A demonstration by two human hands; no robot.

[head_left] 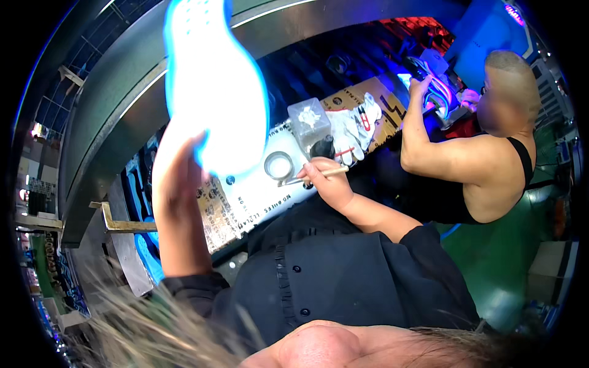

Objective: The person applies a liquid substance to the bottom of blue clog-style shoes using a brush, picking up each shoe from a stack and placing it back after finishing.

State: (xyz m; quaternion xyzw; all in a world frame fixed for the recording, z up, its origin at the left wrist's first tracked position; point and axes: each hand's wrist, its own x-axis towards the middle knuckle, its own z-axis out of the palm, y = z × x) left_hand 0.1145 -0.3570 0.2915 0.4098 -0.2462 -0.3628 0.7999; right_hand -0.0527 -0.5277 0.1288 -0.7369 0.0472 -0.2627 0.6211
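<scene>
A long workbench (257,196) covered in printed cardboard is running from seven o'clock toward one o'clock, under blue light. The small round dish (279,164) is holding something pale; the clear box (308,119) is sitting at its one o'clock. The left hand (178,172) is gripping a glowing white shoe sole (215,86) raised at eleven o'clock. The right hand (328,178) is pinching a thin brush (313,178) beside the dish.

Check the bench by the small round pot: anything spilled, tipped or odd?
Nothing stands out. The small round pot sits upright with no spill visible; the right hand holds a thin wooden-handled brush beside it, and the left hand lifts a glowing white shoe sole.
</scene>
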